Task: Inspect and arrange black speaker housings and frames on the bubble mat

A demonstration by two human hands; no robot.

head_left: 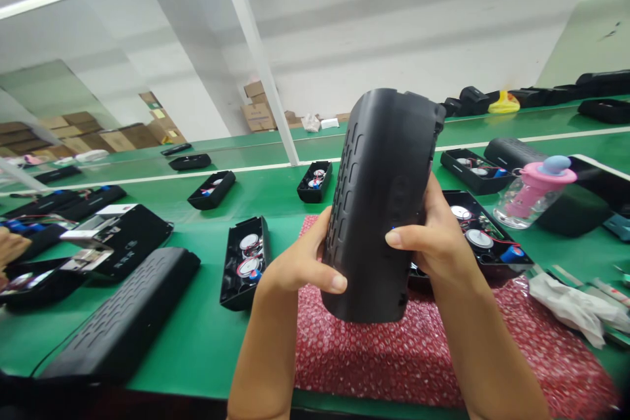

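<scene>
Black shell: raised over the red bubble wrap, tilted; outer face whole, inside hidden – cannot tell what is fitted.
Left hand: closed round its lower side.
Right hand: gripping the opposite side, thumb on the face.
Wired half-case: behind the right forearm, uncovered – speakers and wires exposed.
Smaller open case: on the green tabletop, also uncovered.

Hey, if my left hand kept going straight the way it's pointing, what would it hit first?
The black casing, which your left hand already touches at its side. Beyond that, probably open space toward the pale wall, though depth is unclear.
</scene>
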